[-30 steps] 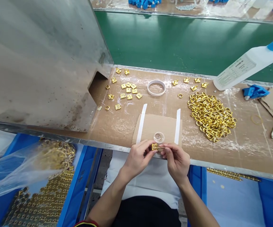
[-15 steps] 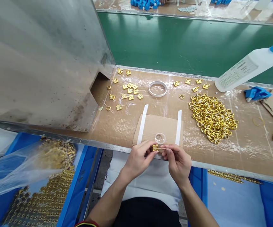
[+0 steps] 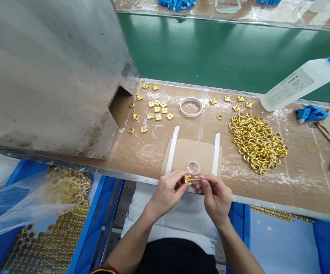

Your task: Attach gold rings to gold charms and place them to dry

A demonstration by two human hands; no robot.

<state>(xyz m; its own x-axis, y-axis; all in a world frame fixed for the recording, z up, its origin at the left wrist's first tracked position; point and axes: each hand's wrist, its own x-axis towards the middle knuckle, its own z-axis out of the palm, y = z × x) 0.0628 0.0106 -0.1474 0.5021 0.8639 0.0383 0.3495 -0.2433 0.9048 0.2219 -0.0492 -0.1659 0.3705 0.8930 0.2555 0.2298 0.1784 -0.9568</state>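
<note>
"If you compare with a second ago, what's changed?"

"Hardly anything: the left hand (image 3: 166, 192) stays with fingers clamped on the gold piece (image 3: 188, 178) by the counter's front edge (image 3: 142, 180); the right hand (image 3: 218, 196) pinches a thin stick (image 3: 195, 179). That piece seems unfinished."

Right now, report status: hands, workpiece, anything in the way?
Left fingers pinching gold piece. Right fingers holding thin stick, tip at the piece. Dish just beyond, not blocking.

A glossy green surface (image 3: 210, 53) runs behind the cardboard-covered bench (image 3: 136, 154).
</note>
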